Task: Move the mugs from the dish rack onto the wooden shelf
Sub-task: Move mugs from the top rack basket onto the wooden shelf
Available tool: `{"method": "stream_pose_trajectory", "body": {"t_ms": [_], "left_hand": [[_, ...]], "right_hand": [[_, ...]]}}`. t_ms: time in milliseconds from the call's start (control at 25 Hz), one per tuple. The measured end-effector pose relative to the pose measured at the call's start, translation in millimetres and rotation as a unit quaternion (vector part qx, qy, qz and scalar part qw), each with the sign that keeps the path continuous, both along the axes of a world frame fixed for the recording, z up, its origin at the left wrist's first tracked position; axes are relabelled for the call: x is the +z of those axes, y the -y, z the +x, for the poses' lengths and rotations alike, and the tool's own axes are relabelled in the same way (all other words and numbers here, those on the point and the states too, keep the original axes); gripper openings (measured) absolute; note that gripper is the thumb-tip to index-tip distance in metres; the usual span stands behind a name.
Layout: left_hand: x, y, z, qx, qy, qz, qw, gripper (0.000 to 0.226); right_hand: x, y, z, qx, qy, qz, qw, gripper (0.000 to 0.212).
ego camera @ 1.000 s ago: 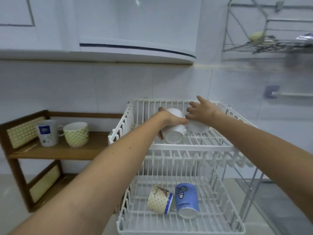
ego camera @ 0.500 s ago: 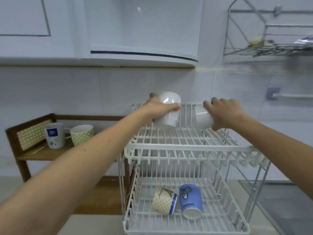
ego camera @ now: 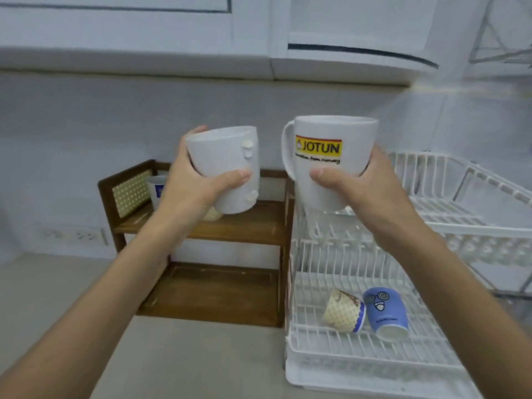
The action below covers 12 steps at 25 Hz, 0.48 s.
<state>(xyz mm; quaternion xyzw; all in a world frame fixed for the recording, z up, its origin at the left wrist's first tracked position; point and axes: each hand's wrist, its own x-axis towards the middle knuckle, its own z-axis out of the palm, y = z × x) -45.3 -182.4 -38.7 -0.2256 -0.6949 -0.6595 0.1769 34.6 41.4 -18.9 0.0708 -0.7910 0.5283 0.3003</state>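
My left hand (ego camera: 191, 187) grips a plain white mug (ego camera: 227, 165) held upright in the air in front of the wooden shelf (ego camera: 247, 223). My right hand (ego camera: 357, 185) grips a white mug with a yellow logo (ego camera: 328, 156), upright, above the left edge of the white dish rack (ego camera: 460, 197). Both mugs are off the rack. On the rack's lower tier lie a cream dotted mug (ego camera: 344, 311) and a blue mug with a cartoon face (ego camera: 384, 311). On the shelf's top board a white mug with a blue label (ego camera: 157, 190) and a dotted mug (ego camera: 211, 214) show behind my left hand.
The shelf stands left of the rack on a grey counter (ego camera: 72, 298), against a tiled wall. White cabinets (ego camera: 172, 38) hang overhead. A wall socket strip (ego camera: 72, 234) sits low on the left. The shelf's lower board (ego camera: 213, 289) holds nothing visible.
Both hands lifted their mugs off the rack's upper tier, turned them upright and carried them left toward the shelf. The view swung left with them.
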Motion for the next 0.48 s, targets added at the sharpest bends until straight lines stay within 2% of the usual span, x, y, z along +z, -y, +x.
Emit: {"method": "stream_pose_trajectory", "body": {"t_ms": [120,240,480], "left_hand": [[-36.8,59.0,-4.7,0.078,-0.006,-0.068,0.995,0.091],[-79.9,104.7,-17.3,0.126,0.026,-0.100,0.987,0.091],[-163.2,149.2,-48.1,0.138,0.126,-0.147,0.971,0.099]], "right_hand": [[-33.6,66.2,-1.9,-0.005,0.010,0.038,0.999,0.078],[-64.3,114.2,-14.0,-0.014,0.024,0.059,0.998,0.081],[-141.8,162.5,-74.2,0.005,0.119,0.037,0.992,0.079]]}}
